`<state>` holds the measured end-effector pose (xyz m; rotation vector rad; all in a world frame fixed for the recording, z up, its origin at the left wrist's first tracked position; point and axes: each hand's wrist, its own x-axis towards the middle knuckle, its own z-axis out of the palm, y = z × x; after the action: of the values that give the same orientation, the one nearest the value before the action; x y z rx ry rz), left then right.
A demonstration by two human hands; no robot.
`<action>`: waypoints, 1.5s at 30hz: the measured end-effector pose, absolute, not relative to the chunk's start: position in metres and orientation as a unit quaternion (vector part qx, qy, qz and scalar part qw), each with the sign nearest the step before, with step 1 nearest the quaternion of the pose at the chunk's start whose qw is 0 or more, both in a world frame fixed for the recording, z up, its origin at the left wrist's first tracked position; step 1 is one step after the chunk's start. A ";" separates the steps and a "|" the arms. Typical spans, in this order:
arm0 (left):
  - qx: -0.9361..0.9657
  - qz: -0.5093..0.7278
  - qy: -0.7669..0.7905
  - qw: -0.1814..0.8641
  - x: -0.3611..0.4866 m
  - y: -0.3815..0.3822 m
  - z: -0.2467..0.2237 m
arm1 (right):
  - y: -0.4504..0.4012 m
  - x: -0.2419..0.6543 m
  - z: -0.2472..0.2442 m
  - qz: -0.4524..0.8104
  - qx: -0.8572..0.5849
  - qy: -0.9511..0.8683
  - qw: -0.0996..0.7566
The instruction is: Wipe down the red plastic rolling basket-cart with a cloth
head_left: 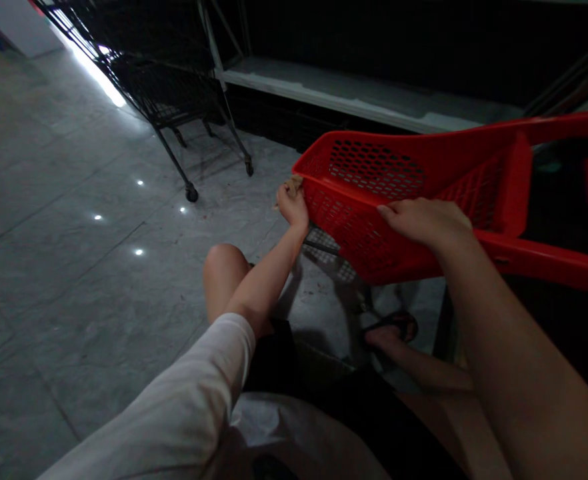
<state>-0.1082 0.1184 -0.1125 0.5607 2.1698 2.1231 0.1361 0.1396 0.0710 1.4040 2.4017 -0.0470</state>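
A red plastic shopping cart basket (374,247) with perforated sides reaches in from the right. At its narrow left end my left hand (294,203) is closed on a crumpled brown cloth (294,185), which touches the basket's corner. My right hand (427,221) is wrapped over the near top rim of the basket, thumb pointing left along the edge. The fingers of that hand are partly hidden behind the rim.
A dark wire shopping cart (174,93) on casters stands at the upper left. Behind the basket runs a low pale shelf (354,100). Grey tiled floor (84,287) spreads to the left. My knee and sandaled foot show below the basket.
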 end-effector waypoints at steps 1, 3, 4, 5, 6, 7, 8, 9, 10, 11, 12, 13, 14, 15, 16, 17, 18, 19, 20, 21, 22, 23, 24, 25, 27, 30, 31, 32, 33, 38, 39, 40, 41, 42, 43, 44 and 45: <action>0.191 0.677 0.710 0.032 -0.091 0.115 -0.115 | 0.139 0.136 0.071 -0.017 0.496 0.848 0.183; 0.225 0.652 0.723 0.040 -0.046 0.105 -0.123 | 0.138 0.136 0.071 -0.014 0.496 0.848 0.184; 0.248 0.645 0.721 0.050 -0.022 0.098 -0.128 | 0.138 0.136 0.070 -0.009 0.497 0.849 0.181; 0.272 0.638 0.717 0.063 0.002 0.090 -0.133 | 0.138 0.137 0.070 -0.005 0.498 0.849 0.177; 0.317 0.618 0.715 0.086 0.023 0.083 -0.138 | 0.138 0.138 0.069 0.000 0.497 0.850 0.173; 0.354 0.596 0.713 0.110 0.039 0.076 -0.141 | 0.138 0.139 0.068 0.004 0.497 0.851 0.169; 0.383 0.580 0.707 0.132 0.051 0.070 -0.144 | 0.138 0.141 0.068 0.007 0.497 0.851 0.168; 0.407 0.568 0.699 0.151 0.056 0.066 -0.146 | 0.138 0.143 0.067 0.009 0.496 0.852 0.168; 0.421 0.564 0.691 0.166 0.056 0.063 -0.146 | 0.139 0.145 0.067 0.009 0.495 0.852 0.170; 0.429 0.566 0.682 0.175 0.049 0.061 -0.145 | 0.139 0.147 0.066 0.007 0.493 0.853 0.171; 0.423 0.575 0.678 0.174 0.038 0.061 -0.142 | 0.140 0.149 0.065 0.007 0.491 0.854 0.169; 0.400 0.590 0.681 0.164 0.022 0.062 -0.138 | 0.141 0.151 0.064 0.006 0.489 0.856 0.167; 0.366 0.607 0.690 0.145 0.003 0.065 -0.133 | 0.142 0.153 0.063 0.005 0.489 0.857 0.163; 0.312 0.628 0.704 0.116 -0.017 0.068 -0.128 | 0.143 0.154 0.062 0.005 0.489 0.857 0.160; 0.258 0.640 0.718 0.086 -0.038 0.072 -0.121 | 0.143 0.155 0.062 0.005 0.492 0.856 0.159; 0.218 0.648 0.728 0.061 -0.057 0.077 -0.114 | 0.143 0.155 0.062 0.004 0.493 0.855 0.160; 0.190 0.653 0.732 0.041 -0.073 0.082 -0.108 | 0.143 0.155 0.062 0.002 0.494 0.854 0.163; 0.176 0.658 0.732 0.030 -0.085 0.087 -0.102 | 0.143 0.155 0.062 0.001 0.493 0.854 0.165; 0.174 0.663 0.727 0.030 -0.091 0.091 -0.098 | 0.142 0.154 0.063 0.000 0.492 0.855 0.165; 0.182 0.666 0.722 0.033 -0.092 0.095 -0.095 | 0.141 0.153 0.064 0.000 0.490 0.856 0.165; 0.198 0.667 0.717 0.038 -0.087 0.098 -0.093 | 0.140 0.152 0.065 0.001 0.488 0.857 0.163; 0.217 0.665 0.714 0.042 -0.077 0.100 -0.093 | 0.140 0.151 0.065 0.002 0.488 0.858 0.161; 0.237 0.659 0.713 0.042 -0.063 0.101 -0.095 | 0.139 0.150 0.065 0.004 0.489 0.858 0.158; 0.255 0.650 0.715 0.039 -0.047 0.101 -0.097 | 0.139 0.149 0.065 0.005 0.490 0.858 0.156; 0.287 0.629 0.721 0.047 -0.012 0.097 -0.102 | 0.139 0.148 0.064 0.004 0.490 0.858 0.155; 0.329 0.602 0.723 0.078 0.032 0.088 -0.109 | 0.140 0.148 0.063 0.009 0.491 0.857 0.157; 0.339 0.597 0.722 0.086 0.044 0.084 -0.111 | 0.141 0.148 0.063 0.011 0.493 0.856 0.157; 0.348 0.594 0.719 0.093 0.055 0.080 -0.114 | 0.141 0.148 0.063 0.011 0.494 0.855 0.157; 0.363 0.590 0.714 0.103 0.065 0.075 -0.117 | 0.141 0.148 0.063 0.009 0.494 0.855 0.157; 0.506 0.543 0.635 0.213 0.100 0.050 -0.143 | 0.141 0.152 0.066 0.008 0.490 0.855 0.167; 0.517 0.542 0.623 0.226 0.101 0.046 -0.147 | 0.141 0.153 0.067 0.010 0.492 0.854 0.168; 0.513 0.547 0.621 0.231 0.098 0.044 -0.151 | 0.141 0.154 0.067 0.011 0.493 0.853 0.171; 0.494 0.557 0.628 0.227 0.091 0.043 -0.153 | 0.141 0.156 0.068 0.008 0.493 0.852 0.174; 0.464 0.569 0.643 0.217 0.079 0.043 -0.154 | 0.140 0.158 0.068 0.004 0.492 0.852 0.177; 0.424 0.583 0.664 0.201 0.063 0.046 -0.154 | 0.139 0.159 0.069 -0.001 0.491 0.853 0.179; 0.374 0.596 0.688 0.178 0.043 0.049 -0.153 | 0.138 0.161 0.069 -0.004 0.491 0.853 0.179; 0.324 0.606 0.710 0.153 0.020 0.054 -0.151 | 0.137 0.162 0.070 -0.006 0.492 0.852 0.177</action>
<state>0.0201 0.0538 -0.1511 0.9295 2.0372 1.7388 0.1618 0.1372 0.0696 1.3918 2.4127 -0.0174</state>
